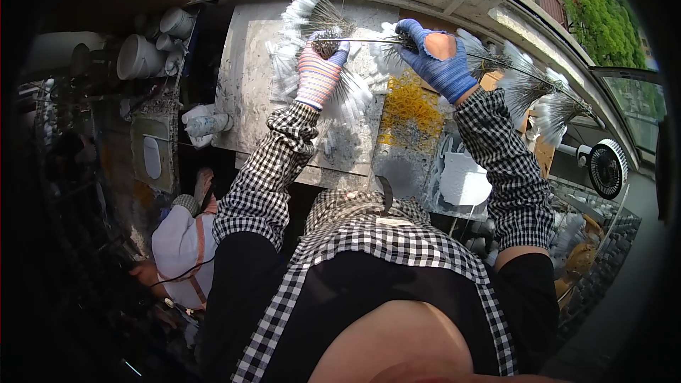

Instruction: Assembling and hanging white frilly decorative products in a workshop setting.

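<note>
L hand [318,71]: striped glove, closed on wire bundle [328,44], near bench [245,85] far edge.
R hand [434,57]: blue glove, pinching thin rod [365,40] betw. hands.
Yellow bands [410,110]: below R hand.

Two gloved hands are up at the bench: the left hand [317,74] in one striped glove, the right hand [434,57] in one blue glove. Two checked sleeves [264,177] lead back from them. One thin wire [365,40] runs between the two hands. The white-tipped bundles [301,10] lie fanned in several clusters, too tangled to count. One pile of yellow rubber bands [411,110] sits on the one grey slab [248,92]. One small fan [608,168] stands at the right. About six white pipe fittings [138,57] are stacked at the left. One other person [181,245] crouches lower left.
</note>
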`<state>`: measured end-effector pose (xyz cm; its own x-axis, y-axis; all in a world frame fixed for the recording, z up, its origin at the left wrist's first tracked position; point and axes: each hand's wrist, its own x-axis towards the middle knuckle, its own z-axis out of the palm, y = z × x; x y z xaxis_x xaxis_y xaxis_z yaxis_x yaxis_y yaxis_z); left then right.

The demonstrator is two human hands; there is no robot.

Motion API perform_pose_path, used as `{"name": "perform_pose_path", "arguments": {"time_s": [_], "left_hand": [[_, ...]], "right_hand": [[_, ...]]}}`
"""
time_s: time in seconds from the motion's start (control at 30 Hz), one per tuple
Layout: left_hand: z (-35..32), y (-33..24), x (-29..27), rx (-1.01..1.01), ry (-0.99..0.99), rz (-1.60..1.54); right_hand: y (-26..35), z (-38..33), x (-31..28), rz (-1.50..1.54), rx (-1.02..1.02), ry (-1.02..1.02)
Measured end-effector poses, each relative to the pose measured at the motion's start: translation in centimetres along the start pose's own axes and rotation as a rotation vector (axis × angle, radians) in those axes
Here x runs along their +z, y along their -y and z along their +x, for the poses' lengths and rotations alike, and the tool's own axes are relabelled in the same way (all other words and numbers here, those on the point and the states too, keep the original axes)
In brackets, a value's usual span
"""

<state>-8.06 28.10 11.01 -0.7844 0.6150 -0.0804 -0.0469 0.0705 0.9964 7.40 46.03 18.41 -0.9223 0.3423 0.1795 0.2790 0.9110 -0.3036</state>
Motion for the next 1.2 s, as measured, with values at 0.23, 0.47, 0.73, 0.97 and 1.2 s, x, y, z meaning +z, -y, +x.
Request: {"name": "perform_pose_path", "arguments": {"time_s": [0.23, 0.47, 0.73, 0.97, 1.2], "left_hand": [[-0.6, 0.2, -0.8, 0.133, -0.031, 0.078], [-2.7, 0.9, 0.5, 0.201, -0.288, 0.597], [-3.0, 0.8, 0.9, 0.338, -0.318, 0.508], [-2.7, 1.4, 0.1, 0.163, -0.038, 0.133], [-2.3, 1.8, 2.9, -0.013, 0.180, 0.106]], "right_hand": [[-0.4, -0.1, 0.6, -0.008, 0.009, 0.000], [0.1, -0.6, -0.2, 0.016, -0.036, -0.036], [0.2, -0.8, -0.1, 0.093, -0.022, -0.050], [-0.1, -1.0, 0.7, -0.015, -0.089, -0.073], [-1.3, -0.8, 1.9, -0.035, -0.043, -0.040]]}}
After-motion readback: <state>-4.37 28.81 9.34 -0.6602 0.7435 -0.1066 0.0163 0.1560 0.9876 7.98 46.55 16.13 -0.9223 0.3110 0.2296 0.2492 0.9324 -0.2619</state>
